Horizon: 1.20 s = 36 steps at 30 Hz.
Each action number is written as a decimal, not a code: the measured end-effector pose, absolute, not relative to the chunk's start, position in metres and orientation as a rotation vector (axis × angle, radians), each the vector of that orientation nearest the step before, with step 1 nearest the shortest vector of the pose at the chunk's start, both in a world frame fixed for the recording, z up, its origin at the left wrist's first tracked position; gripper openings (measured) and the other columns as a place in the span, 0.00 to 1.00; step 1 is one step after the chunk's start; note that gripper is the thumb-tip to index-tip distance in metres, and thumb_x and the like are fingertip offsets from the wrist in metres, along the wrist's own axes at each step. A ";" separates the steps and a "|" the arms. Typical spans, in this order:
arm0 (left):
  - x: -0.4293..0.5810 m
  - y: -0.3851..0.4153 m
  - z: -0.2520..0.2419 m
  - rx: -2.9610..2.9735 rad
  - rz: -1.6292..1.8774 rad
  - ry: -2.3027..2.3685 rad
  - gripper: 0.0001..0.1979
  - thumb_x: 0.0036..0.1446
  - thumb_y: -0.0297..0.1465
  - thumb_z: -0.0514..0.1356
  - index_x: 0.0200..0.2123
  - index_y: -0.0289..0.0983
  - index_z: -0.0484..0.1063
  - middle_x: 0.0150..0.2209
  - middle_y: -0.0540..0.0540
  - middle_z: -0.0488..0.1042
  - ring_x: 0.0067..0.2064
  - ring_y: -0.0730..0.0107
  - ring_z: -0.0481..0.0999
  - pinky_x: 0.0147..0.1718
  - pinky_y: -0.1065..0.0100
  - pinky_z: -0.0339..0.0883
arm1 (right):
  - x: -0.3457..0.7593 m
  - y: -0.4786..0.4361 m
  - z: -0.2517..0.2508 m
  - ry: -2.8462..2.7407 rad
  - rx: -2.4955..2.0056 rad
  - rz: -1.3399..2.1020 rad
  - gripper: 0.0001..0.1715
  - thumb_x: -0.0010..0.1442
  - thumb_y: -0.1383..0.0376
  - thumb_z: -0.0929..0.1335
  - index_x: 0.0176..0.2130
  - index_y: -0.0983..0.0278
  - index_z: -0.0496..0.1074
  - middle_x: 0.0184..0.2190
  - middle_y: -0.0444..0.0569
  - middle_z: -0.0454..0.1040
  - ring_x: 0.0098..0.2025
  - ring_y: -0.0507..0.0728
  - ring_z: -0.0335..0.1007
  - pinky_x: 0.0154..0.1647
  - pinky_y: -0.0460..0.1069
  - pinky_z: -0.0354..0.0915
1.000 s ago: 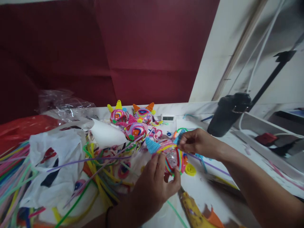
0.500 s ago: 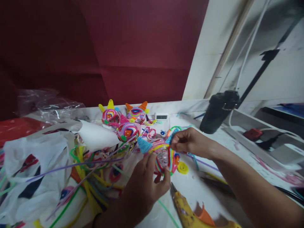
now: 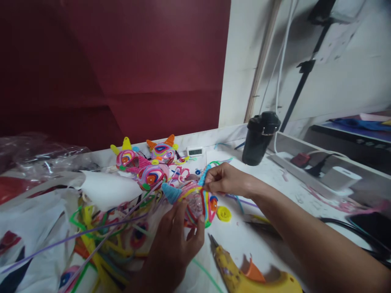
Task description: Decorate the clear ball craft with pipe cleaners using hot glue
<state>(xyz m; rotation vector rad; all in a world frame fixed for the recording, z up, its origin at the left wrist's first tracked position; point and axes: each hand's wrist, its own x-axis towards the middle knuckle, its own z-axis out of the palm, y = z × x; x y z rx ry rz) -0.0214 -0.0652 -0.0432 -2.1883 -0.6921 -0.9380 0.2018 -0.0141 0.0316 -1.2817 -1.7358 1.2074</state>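
Fingers and thumb of the left hand [image 3: 175, 244] grip the striped ornament [image 3: 195, 199], apparently steadying it while the right hand [image 3: 224, 179] pinches at a blue ear [image 3: 203, 176]. Black cup [image 3: 258, 140] stands well beyond the yellow glue gun [image 3: 233, 270], left nearby probably for easy reach; the ornament sits just past its nozzle, as does the yellow coil [image 3: 224, 213]. Since half a second ago, the view has swung right; the grip looks unchanged.

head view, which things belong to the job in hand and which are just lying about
Job in hand:
blue-eared ornament, held
probably the glue gun, yellow coil, pipe cleaners

Seemingly just lying about:
black cup
white charger
small digital display
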 end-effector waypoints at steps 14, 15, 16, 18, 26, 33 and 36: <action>-0.024 -0.063 -0.030 -2.133 -0.891 -0.619 0.15 0.54 0.26 0.65 0.45 0.40 0.68 0.50 0.35 0.69 0.47 0.56 0.73 0.39 0.60 0.74 | 0.197 -0.015 0.032 -1.704 -1.320 1.133 0.05 0.40 0.64 0.69 0.19 0.65 0.69 0.16 0.39 0.65 0.21 0.48 0.58 0.23 0.45 0.56; -0.025 -0.063 -0.029 -2.130 -0.889 -0.620 0.15 0.54 0.26 0.65 0.45 0.40 0.68 0.50 0.36 0.69 0.47 0.57 0.73 0.39 0.60 0.74 | 0.197 -0.015 0.033 -1.710 -1.324 1.127 0.05 0.40 0.64 0.69 0.20 0.65 0.69 0.16 0.39 0.66 0.21 0.48 0.58 0.23 0.45 0.56; -0.025 -0.063 -0.029 -2.132 -0.885 -0.622 0.15 0.54 0.26 0.65 0.45 0.40 0.68 0.50 0.36 0.69 0.48 0.57 0.73 0.40 0.60 0.74 | 0.197 -0.015 0.033 -1.717 -1.329 1.120 0.05 0.40 0.64 0.69 0.20 0.65 0.70 0.16 0.39 0.66 0.21 0.48 0.58 0.23 0.45 0.55; -0.025 -0.064 -0.029 -2.154 -0.874 -0.616 0.15 0.55 0.26 0.64 0.46 0.40 0.68 0.50 0.35 0.68 0.48 0.56 0.73 0.40 0.59 0.74 | 0.196 -0.015 0.035 -1.732 -1.342 1.106 0.05 0.39 0.65 0.69 0.20 0.65 0.70 0.16 0.39 0.66 0.21 0.48 0.57 0.23 0.45 0.55; -0.025 -0.063 -0.035 -2.211 -0.944 -0.626 0.15 0.55 0.24 0.63 0.47 0.40 0.70 0.51 0.34 0.67 0.49 0.53 0.72 0.40 0.57 0.73 | 0.195 -0.013 0.040 -1.781 -1.395 1.088 0.05 0.39 0.65 0.69 0.19 0.64 0.69 0.16 0.37 0.64 0.21 0.48 0.56 0.24 0.44 0.55; -0.026 -0.066 -0.032 -2.233 -0.930 -0.591 0.14 0.56 0.24 0.63 0.47 0.38 0.71 0.51 0.31 0.66 0.51 0.50 0.71 0.41 0.55 0.74 | 0.191 -0.015 0.051 -1.852 -1.478 1.041 0.04 0.39 0.66 0.68 0.18 0.64 0.69 0.15 0.39 0.65 0.22 0.48 0.56 0.24 0.44 0.55; -0.028 -0.067 -0.030 -2.249 -0.893 -0.586 0.13 0.56 0.24 0.62 0.46 0.37 0.71 0.52 0.31 0.67 0.51 0.51 0.71 0.43 0.55 0.74 | 0.190 -0.015 0.055 -1.898 -1.508 1.027 0.04 0.39 0.66 0.68 0.18 0.64 0.70 0.15 0.39 0.65 0.22 0.49 0.57 0.23 0.44 0.55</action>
